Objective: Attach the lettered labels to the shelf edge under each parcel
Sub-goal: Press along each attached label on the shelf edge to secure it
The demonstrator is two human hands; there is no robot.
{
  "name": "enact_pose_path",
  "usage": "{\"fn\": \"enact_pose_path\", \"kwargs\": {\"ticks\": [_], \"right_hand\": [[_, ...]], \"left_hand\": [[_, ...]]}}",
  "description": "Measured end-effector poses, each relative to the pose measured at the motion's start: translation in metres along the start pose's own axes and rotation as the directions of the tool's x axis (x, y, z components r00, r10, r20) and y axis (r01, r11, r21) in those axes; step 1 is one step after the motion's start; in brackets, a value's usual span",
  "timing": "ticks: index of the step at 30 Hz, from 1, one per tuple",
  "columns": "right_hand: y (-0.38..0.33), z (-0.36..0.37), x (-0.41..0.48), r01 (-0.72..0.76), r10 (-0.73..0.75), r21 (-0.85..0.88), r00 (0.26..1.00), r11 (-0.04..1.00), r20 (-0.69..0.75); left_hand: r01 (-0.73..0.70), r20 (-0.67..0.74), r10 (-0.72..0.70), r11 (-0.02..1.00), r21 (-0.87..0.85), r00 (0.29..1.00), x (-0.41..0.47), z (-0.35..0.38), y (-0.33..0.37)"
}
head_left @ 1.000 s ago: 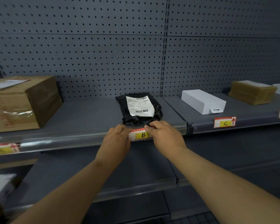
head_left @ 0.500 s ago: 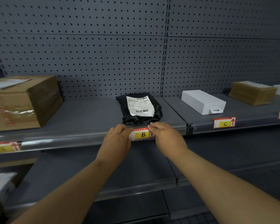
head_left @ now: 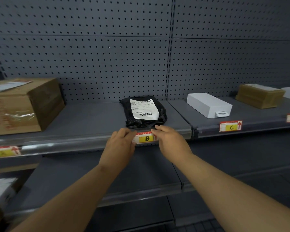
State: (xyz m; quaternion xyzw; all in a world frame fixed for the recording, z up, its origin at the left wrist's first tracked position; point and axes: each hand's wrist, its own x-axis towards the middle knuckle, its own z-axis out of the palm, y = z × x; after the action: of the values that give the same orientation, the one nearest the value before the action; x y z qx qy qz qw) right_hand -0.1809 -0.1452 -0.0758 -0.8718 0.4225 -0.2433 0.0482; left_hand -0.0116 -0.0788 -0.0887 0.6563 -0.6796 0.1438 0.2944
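Label B point(head_left: 145, 138) sits on the shelf edge point(head_left: 74, 144), right under the black parcel point(head_left: 144, 113), with a hand at each end. The left hand point(head_left: 120, 144) has its fingers point(head_left: 130, 133) bent, tips over the label's left end (can't tell if they're pinching it or only pressing). The right hand point(head_left: 172, 143) has its fingers point(head_left: 159, 128) stretched nearly straight, tips on the strip at the label's top right corner, gripping nothing.

The "B" is handwritten in black on yellow, with a red band and a red arrow. Label C point(head_left: 230, 126) looks the same, under the white box point(head_left: 208, 104). The left label point(head_left: 4, 150), below the cardboard box point(head_left: 22, 104), is too blurry to read. The black parcel has a white shipping slip with barcodes, text too small to read.

Shelves are dark grey metal with a pegboard back point(head_left: 90, 64).
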Motion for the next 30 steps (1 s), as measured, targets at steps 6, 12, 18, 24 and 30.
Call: {"fn": "enact_pose_path", "kwargs": {"ticks": [6,12,18,24,30], "right_hand": [[0.001,0.001,0.001,-0.011,0.011,0.041,1.0,0.999,0.003],[0.001,-0.001,-0.001,-0.017,0.016,0.051,0.999,0.999,0.032],[-0.002,-0.012,-0.002,-0.005,0.005,0.07,1.0,0.998,0.008],[0.036,-0.036,-0.01,-0.039,0.043,0.041,0.994,0.998,-0.104],[0.115,-0.072,-0.022,-0.132,0.132,0.012,0.977,0.991,-0.166]], "left_hand": [[0.021,0.029,-0.023,0.997,0.069,0.999,-0.002,-0.003,0.004],[0.044,0.048,-0.048,0.995,0.088,0.998,-0.002,-0.004,0.008],[0.06,0.02,-0.061,0.995,0.081,0.998,-0.002,-0.004,0.013],[-0.034,-0.023,0.035,0.998,0.043,0.999,0.015,0.008,0.057],[-0.122,0.005,0.122,0.991,0.059,0.992,0.054,0.045,0.129]]}}
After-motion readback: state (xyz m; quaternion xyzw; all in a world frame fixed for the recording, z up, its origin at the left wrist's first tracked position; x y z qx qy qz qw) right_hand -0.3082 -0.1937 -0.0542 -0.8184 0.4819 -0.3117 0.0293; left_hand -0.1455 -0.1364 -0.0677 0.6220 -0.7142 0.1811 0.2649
